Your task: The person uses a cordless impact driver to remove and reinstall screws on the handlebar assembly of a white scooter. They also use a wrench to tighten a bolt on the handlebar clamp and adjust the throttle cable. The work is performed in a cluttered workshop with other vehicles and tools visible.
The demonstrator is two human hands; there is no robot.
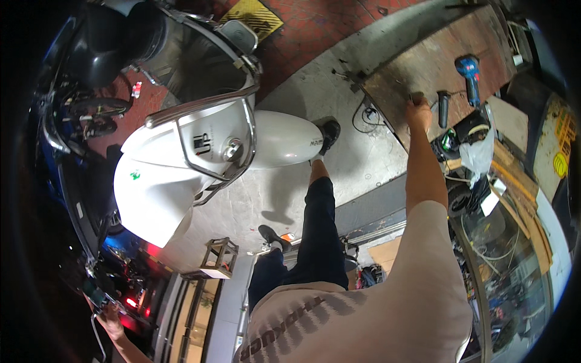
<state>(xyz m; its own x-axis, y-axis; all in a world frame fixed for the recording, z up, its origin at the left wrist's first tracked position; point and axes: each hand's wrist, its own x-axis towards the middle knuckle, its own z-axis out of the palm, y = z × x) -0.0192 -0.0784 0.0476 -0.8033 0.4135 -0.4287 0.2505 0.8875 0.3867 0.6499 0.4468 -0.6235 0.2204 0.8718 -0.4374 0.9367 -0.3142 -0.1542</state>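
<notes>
My right hand (pixel 417 115) reaches out to the edge of a rusty brown board (pixel 423 60), fingertips at a small dark object there; I cannot make out whether it grips it. A black handle (pixel 443 107) and a blue power tool (pixel 469 71) lie just beyond it on the board. My left hand (pixel 112 319) is stretched far out at the lower left, in a dark corner against dim clutter with red lights; a thin cable hangs by it, and what it holds is unclear. My beige shirt, dark trousers and black shoes (pixel 330 130) fill the middle.
A white scooter (pixel 181 163) with a chrome rack stands on the concrete floor (pixel 363 157) beside my feet. A dark blue motorbike (pixel 66 121) is behind it. A white plastic bag (pixel 478 152), cables and glass shelving (pixel 508 242) crowd the right. A small wooden frame (pixel 219 257) sits nearby.
</notes>
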